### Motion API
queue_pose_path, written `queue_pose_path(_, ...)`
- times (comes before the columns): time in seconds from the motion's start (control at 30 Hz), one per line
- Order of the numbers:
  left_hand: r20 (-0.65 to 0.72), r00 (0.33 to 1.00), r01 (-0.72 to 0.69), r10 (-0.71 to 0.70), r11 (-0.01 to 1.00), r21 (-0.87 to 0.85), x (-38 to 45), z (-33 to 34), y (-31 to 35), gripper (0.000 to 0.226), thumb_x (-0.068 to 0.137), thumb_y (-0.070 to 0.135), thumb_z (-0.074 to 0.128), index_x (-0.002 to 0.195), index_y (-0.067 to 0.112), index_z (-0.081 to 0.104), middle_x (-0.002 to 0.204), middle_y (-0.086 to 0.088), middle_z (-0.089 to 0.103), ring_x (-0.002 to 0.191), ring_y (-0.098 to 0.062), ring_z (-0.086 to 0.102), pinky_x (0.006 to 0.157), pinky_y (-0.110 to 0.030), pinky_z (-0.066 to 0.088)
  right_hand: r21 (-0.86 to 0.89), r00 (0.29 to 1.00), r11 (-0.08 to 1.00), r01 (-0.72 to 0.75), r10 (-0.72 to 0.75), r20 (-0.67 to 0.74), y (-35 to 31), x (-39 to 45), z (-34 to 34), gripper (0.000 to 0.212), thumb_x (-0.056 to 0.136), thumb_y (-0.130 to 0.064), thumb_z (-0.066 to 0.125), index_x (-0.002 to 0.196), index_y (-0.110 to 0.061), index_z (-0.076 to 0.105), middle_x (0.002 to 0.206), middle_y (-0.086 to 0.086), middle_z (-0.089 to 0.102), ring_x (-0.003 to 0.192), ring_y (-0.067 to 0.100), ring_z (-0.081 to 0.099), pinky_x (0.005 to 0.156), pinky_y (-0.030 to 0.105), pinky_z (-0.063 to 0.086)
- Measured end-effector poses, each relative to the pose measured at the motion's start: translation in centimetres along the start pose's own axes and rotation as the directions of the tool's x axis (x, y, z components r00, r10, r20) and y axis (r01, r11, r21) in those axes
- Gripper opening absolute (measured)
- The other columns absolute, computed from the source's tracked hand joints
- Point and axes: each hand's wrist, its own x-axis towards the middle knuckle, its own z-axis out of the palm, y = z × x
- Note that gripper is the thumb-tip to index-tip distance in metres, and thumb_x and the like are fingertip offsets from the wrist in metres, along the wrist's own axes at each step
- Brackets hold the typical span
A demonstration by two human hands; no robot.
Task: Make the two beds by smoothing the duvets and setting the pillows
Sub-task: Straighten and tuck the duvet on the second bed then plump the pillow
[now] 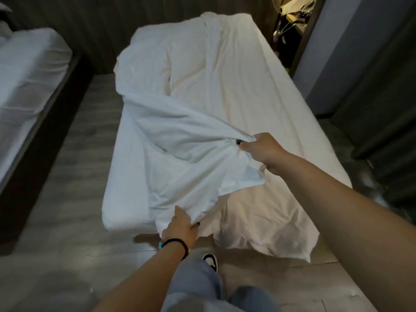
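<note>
Two hands of mine grip the white duvet point(180, 140), which lies bunched and twisted along the 9 o'clock side of the near bed point(281, 122). My left hand point(181, 226) has its fingers clenched on a fold at the foot end, at 6 o'clock. My right hand point(262, 149) pinches a gathered ridge of duvet near mid-bed, lifting it off the sheet. At 10 o'clock stands the second bed point(24, 70), well apart across the floor point(74, 167)
</note>
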Motion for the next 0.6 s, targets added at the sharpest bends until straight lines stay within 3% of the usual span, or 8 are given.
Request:
queue_pose_path(0.07, -0.026, 0.999, 0.023, -0.023, 1.000, 0.003, 0.1, 0.3, 1.6, 0.056, 0.093, 0.043, 0.042, 0.143, 0.024, 0.024, 0.120, -0.008, 0.061, 0.102, -0.029, 0.060, 0.086, -0.038, 0.050, 0.044, 1.000, 0.999, -0.006, 0.007, -0.029, 0.9, 0.1, -3.4, 0.022, 0.088, -0.015, 0.062, 0.068, -0.012, 0.053, 0.065, 0.001, 0.051, 0.054, 0.013, 0.047, 0.041, 0.016, 0.033)
queue_pose_path(0.13, -0.115, 0.991, -0.056, 0.064, 0.995, 0.077, -0.2, 0.5, 3.7, 0.021, 0.095, 0.026, 0.036, 0.111, 0.023, 0.049, 0.098, -0.005, 0.066, 0.086, -0.026, 0.061, 0.074, -0.034, 0.051, 0.074, 0.999, 0.997, -0.023, 0.026, -0.047, 2.2, 0.2, -6.7, 0.018, 0.088, -0.017, 0.063, 0.073, -0.011, 0.056, 0.070, 0.003, 0.056, 0.058, 0.015, 0.051, 0.049, 0.022, 0.037)
queue_pose_path(0.17, -0.140, 0.984, -0.095, 0.112, 0.988, 0.117, -0.5, 0.9, 4.8, 0.016, 0.095, 0.019, 0.035, 0.093, 0.020, 0.051, 0.089, -0.003, 0.064, 0.081, -0.024, 0.060, 0.070, -0.032, 0.049, 0.091, 0.998, 0.995, -0.031, 0.036, -0.053, 3.0, 0.2, -8.3, 0.016, 0.088, -0.017, 0.063, 0.074, -0.011, 0.057, 0.072, 0.004, 0.057, 0.060, 0.015, 0.053, 0.051, 0.023, 0.038)
queue_pose_path(0.27, -0.159, 0.968, -0.180, 0.192, 0.980, 0.087, -1.7, 3.0, 7.7, 0.025, 0.093, 0.009, 0.039, 0.071, 0.014, 0.049, 0.074, -0.001, 0.057, 0.071, -0.020, 0.054, 0.068, -0.034, 0.046, 0.088, 0.997, 0.995, -0.040, 0.045, -0.062, 5.9, 0.6, -13.1, 0.013, 0.089, -0.017, 0.064, 0.078, -0.012, 0.060, 0.074, 0.004, 0.060, 0.063, 0.016, 0.055, 0.053, 0.025, 0.040)
queue_pose_path(0.4, -0.187, 0.965, -0.187, 0.185, 0.982, 0.003, -5.0, 6.9, 10.3, 0.026, 0.092, 0.007, 0.043, 0.067, 0.013, 0.049, 0.069, 0.000, 0.054, 0.068, -0.019, 0.052, 0.059, -0.029, 0.038, 0.036, 0.997, 0.998, -0.049, 0.051, -0.064, 10.8, 0.1, -18.6, 0.015, 0.090, -0.020, 0.064, 0.079, -0.010, 0.061, 0.074, 0.007, 0.057, 0.064, 0.019, 0.053, 0.057, 0.027, 0.039)
queue_pose_path(0.5, -0.230, 0.970, -0.106, 0.080, 0.989, -0.102, -9.4, 9.9, 11.8, 0.023, 0.090, 0.009, 0.049, 0.070, 0.018, 0.055, 0.067, 0.003, 0.058, 0.067, -0.017, 0.054, 0.056, -0.023, 0.037, 0.032, 0.996, 0.997, -0.077, 0.078, -0.046, 14.9, -1.6, -22.1, 0.024, 0.090, -0.023, 0.064, 0.070, -0.013, 0.057, 0.069, 0.006, 0.052, 0.058, 0.018, 0.048, 0.052, 0.027, 0.035)
queue_pose_path(0.6, -0.209, 0.974, -0.119, 0.086, 0.981, -0.153, -13.9, 12.9, 13.7, 0.028, 0.090, 0.008, 0.051, 0.066, 0.023, 0.053, 0.064, 0.006, 0.056, 0.062, -0.009, 0.050, 0.054, -0.017, 0.034, 0.018, 0.995, 0.996, -0.084, 0.085, -0.054, 18.4, -3.5, -26.1, 0.029, 0.090, -0.026, 0.066, 0.065, -0.015, 0.054, 0.061, 0.003, 0.046, 0.053, 0.016, 0.042, 0.048, 0.024, 0.030)
